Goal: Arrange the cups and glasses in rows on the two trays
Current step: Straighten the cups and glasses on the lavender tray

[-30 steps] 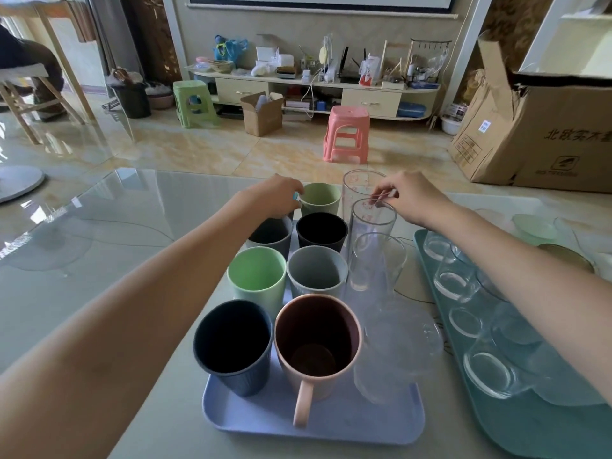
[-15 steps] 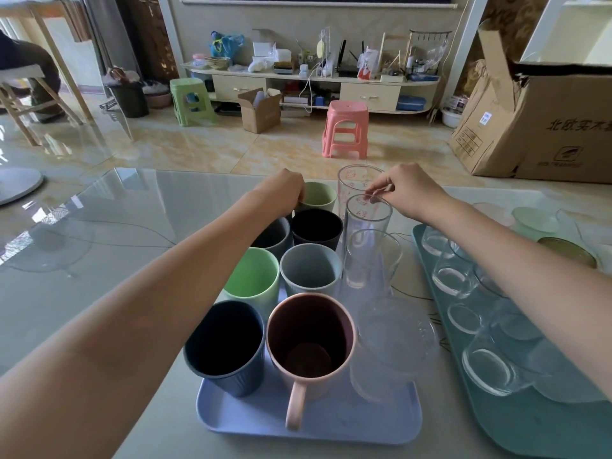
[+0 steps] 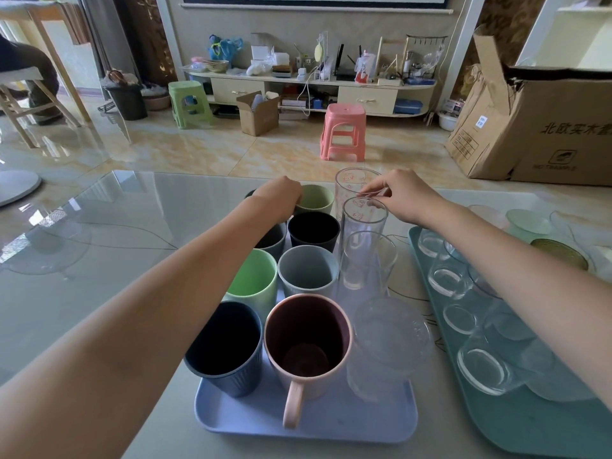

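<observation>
A lavender tray (image 3: 331, 422) holds coloured cups in two columns: a dark blue cup (image 3: 225, 346), a pink mug (image 3: 308, 342), a light green cup (image 3: 255, 283), a grey cup (image 3: 308, 270), a black cup (image 3: 313, 228) and an olive cup (image 3: 314, 198). Several clear tall glasses (image 3: 367, 260) line its right side. My left hand (image 3: 280, 197) grips a dark cup (image 3: 251, 193) at the far left, mostly hidden. My right hand (image 3: 400, 197) pinches the rim of a tall printed glass (image 3: 364, 233). A teal tray (image 3: 530, 425) on the right carries several low clear glasses (image 3: 447, 279).
Glass saucers (image 3: 526, 221) and an amber dish (image 3: 559, 256) lie on the table beyond the teal tray. The glass-topped table (image 3: 116, 233) stretches to the left. A pink stool (image 3: 344, 134) and a large cardboard box (image 3: 536, 127) stand on the floor behind.
Both hands stay at the far end of the lavender tray, on the same cup and glass. Only the camera view has shifted slightly.
</observation>
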`<action>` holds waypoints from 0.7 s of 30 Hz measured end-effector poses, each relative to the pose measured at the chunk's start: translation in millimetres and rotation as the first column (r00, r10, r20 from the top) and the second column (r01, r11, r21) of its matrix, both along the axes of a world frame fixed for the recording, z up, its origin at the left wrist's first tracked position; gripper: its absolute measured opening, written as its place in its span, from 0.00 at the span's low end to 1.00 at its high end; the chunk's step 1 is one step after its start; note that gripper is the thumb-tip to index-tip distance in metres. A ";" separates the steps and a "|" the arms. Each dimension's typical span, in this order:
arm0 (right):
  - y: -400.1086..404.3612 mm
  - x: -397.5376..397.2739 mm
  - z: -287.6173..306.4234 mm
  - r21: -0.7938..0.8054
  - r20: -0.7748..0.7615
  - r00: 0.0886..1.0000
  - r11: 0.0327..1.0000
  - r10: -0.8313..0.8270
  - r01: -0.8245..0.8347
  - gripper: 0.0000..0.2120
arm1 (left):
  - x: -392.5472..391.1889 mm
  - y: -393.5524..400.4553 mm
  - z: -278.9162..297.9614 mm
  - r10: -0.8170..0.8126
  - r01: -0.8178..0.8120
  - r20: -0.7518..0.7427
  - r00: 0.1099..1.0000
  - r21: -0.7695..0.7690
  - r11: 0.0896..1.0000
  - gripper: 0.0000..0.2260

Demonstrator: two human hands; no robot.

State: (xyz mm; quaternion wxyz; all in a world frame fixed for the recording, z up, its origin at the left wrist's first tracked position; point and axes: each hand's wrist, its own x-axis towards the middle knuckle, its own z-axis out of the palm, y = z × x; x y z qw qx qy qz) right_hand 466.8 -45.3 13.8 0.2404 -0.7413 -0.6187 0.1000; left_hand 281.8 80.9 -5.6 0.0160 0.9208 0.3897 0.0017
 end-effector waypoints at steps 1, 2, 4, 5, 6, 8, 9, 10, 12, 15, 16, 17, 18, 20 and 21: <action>0.2 0.1 -0.2 -0.001 -0.002 1.000 1.000 0.000 0.000 0.13 | -0.3 0.6 0.6 0.006 -0.006 0.012 1.000 -0.010 1.000 0.14; 0.4 0.3 -0.7 -0.003 -0.002 1.000 1.000 -0.001 0.001 0.13 | -0.6 1.9 0.7 0.010 -0.010 0.021 1.000 -0.023 1.000 0.14; 0.3 1.5 -2.0 -0.007 0.005 1.000 1.000 -0.011 0.011 0.16 | -1.7 3.6 1.3 0.006 -0.005 0.026 1.000 -0.065 0.998 0.17; -0.4 2.2 -2.7 -0.008 0.009 1.000 1.000 -0.020 0.020 0.18 | -2.6 3.7 2.1 -0.001 0.003 0.025 1.000 -0.085 0.996 0.18; -1.6 3.0 -3.4 -0.009 0.009 1.000 1.000 -0.030 0.030 0.21 | -3.7 3.5 3.2 -0.005 0.007 0.026 1.000 -0.102 0.995 0.19; -6.8 4.4 -5.0 -0.008 0.003 0.999 0.999 -0.054 0.054 0.25 | -6.9 1.3 6.1 0.001 0.004 0.040 0.999 -0.140 0.990 0.21; -10.4 4.9 -5.7 0.000 -0.007 0.998 0.998 -0.065 0.065 0.26 | -9.2 -0.8 8.0 0.003 0.006 0.055 0.998 -0.161 0.987 0.22; -14.0 5.5 -6.3 0.017 -0.017 0.997 0.997 -0.072 0.073 0.26 | -11.7 -2.9 9.9 0.007 0.006 0.071 0.997 -0.175 0.985 0.23; -20.2 6.2 -7.2 0.074 -0.012 0.997 0.994 -0.083 0.083 0.26 | -17.7 -5.8 12.5 0.020 -0.001 0.104 0.994 -0.181 0.983 0.24; -27.2 5.9 -8.3 0.183 0.012 0.995 0.979 -0.099 0.096 0.25 | -25.5 -7.0 11.6 -0.002 0.016 0.107 0.994 -0.131 0.991 0.19; -29.5 5.0 -8.5 0.207 -0.004 0.995 0.973 -0.105 0.103 0.25 | -27.6 -7.5 10.8 -0.020 0.028 0.084 0.996 -0.094 0.995 0.18; -32.5 3.7 -8.7 0.226 -0.025 0.994 0.968 -0.107 0.110 0.24 | -28.7 -8.4 10.4 -0.036 0.039 0.054 0.998 -0.042 0.998 0.17; -36.4 2.4 -9.4 0.243 -0.046 0.993 0.963 -0.110 0.118 0.24 | -28.4 -9.3 10.2 -0.054 0.054 0.027 0.998 0.026 0.998 0.17; -47.5 0.8 -12.6 0.280 -0.079 0.989 0.950 -0.123 0.141 0.22 | -22.1 -10.8 8.3 -0.113 0.111 0.005 0.994 0.143 0.983 0.16; -54.2 -1.0 -14.7 0.305 -0.095 0.987 0.940 -0.128 0.151 0.21 | -17.3 -10.8 6.9 -0.137 0.133 0.013 0.991 0.157 0.979 0.14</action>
